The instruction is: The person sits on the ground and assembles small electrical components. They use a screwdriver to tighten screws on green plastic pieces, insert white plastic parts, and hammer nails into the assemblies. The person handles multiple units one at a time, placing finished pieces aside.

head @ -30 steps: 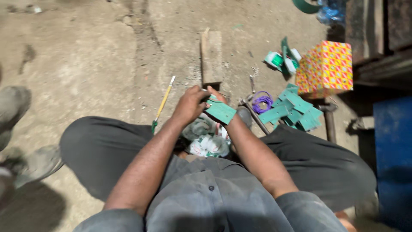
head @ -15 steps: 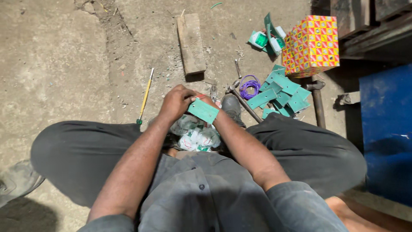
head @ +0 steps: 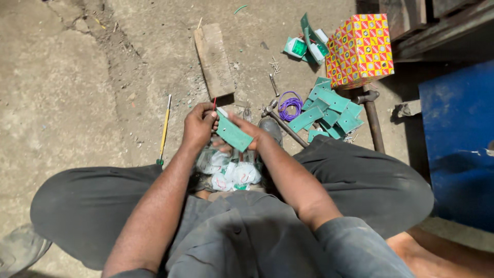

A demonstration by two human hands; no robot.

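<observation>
Head view, looking down: we sit on a rough, dusty concrete floor [head: 77,77] with knees spread, in dark grey trousers and shirt. Both our hands meet at frame centre around a flat green plate [head: 234,134], a thin rectangle with a matte, painted look. Its long axis slants from upper left to lower right. Our left hand [head: 198,126] is curled closed at the plate's upper-left end, and something thin and red pokes up beside its fingertips; we cannot tell what it is. Our right hand [head: 252,136] pinches the lower-right end from beneath, fingers closed on it. Both hands touch the plate, so neither is nearer.

Just below the hands, between our knees, lies a heap of white parts [head: 229,172] with green and red marks. At upper right a loose pile of the same green plates [head: 327,110] rests on the floor, with a coil of purple wire [head: 289,104] and a hammer [head: 283,123] beside it. Above them stands a red-and-yellow patterned box [head: 360,49]. A worn wooden block [head: 213,59] lies at upper centre, and a yellow-shafted screwdriver [head: 164,128] left of our left hand.
</observation>
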